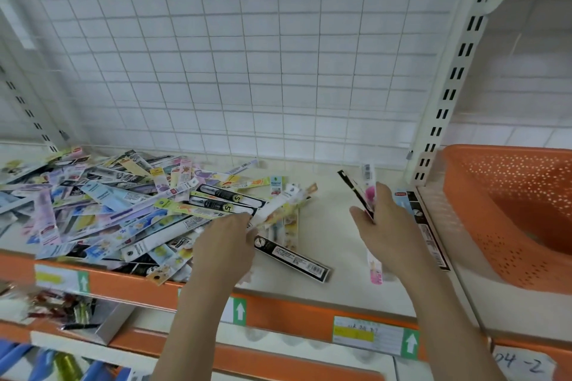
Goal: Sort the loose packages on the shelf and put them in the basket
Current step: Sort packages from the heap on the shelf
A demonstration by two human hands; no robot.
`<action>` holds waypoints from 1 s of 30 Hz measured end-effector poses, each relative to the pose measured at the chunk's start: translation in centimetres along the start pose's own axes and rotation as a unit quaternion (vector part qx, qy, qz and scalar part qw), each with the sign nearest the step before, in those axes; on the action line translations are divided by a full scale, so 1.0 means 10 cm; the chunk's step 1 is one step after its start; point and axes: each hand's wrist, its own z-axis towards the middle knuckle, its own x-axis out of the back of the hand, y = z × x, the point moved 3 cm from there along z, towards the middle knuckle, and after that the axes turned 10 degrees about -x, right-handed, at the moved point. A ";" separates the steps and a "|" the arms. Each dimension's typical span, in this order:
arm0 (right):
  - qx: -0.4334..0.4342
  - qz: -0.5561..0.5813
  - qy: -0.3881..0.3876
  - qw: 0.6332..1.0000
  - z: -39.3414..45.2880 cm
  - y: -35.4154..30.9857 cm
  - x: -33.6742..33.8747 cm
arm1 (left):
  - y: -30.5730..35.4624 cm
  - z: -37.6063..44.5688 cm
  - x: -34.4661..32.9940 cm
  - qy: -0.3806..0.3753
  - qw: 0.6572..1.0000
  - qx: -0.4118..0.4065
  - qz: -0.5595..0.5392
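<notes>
A big heap of long thin packages (102, 207) covers the left half of the cream shelf (328, 226). My left hand (227, 244) reaches into the heap's right edge and pinches a white and yellow package (280, 206). My right hand (387, 226) holds a small bunch of packages (365, 192) upright, a black one and a pink one among them. A black package (294, 258) lies loose between my hands. The orange perforated basket (507, 213) stands at the right, beyond the shelf upright.
A white wire grid (247, 56) backs the shelf, with a slotted upright (448, 86) at its right. Two packages (424, 223) lie along the shelf's right edge. Orange price rails (294, 312) with labels run along the front. Lower shelves hold other goods (62, 312).
</notes>
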 end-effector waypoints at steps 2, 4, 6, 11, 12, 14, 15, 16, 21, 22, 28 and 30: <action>0.006 -0.022 -0.005 1.000 0.02 0.00 -0.01 | -0.04 -0.01 0.10 0.043 0.999 0.001 -0.022; 0.013 -0.033 -0.014 0.999 0.03 0.00 -0.05 | -0.09 -0.04 0.20 0.075 0.996 0.004 -0.049; 0.017 -0.032 -0.026 0.999 0.04 -0.02 -0.08 | -0.16 -0.06 0.31 0.092 0.995 0.009 -0.049; 0.032 0.002 -0.047 0.998 0.08 -0.14 -0.17 | -0.35 -0.12 0.52 0.128 0.980 0.073 -0.132; 0.037 0.006 -0.050 0.998 0.08 -0.18 -0.19 | -0.40 -0.13 0.54 0.135 0.977 0.087 -0.140; 0.048 0.006 -0.062 0.997 0.09 -0.26 -0.23 | -0.51 -0.15 0.56 0.151 0.969 0.114 -0.160; 0.056 -0.003 -0.071 0.996 0.10 -0.31 -0.26 | -0.57 -0.16 0.56 0.162 0.964 0.125 -0.169; 0.066 -0.015 -0.081 0.994 0.10 -0.36 -0.30 | -0.62 -0.18 0.56 0.168 0.961 0.133 -0.173; 0.083 -0.019 -0.092 0.992 0.11 -0.61 -0.51 | -0.81 -0.24 0.62 0.179 0.945 0.162 -0.221; 0.085 -0.016 -0.092 0.992 0.11 -0.66 -0.55 | -0.85 -0.24 0.65 0.183 0.942 0.170 -0.226; 0.081 -0.034 -0.101 0.991 0.15 -0.92 -0.71 | -1.06 -0.11 0.77 0.175 0.942 0.159 -0.240; 0.077 -0.035 -0.098 0.992 0.15 -1.00 -0.75 | -1.15 -0.06 0.78 0.166 0.946 0.146 -0.239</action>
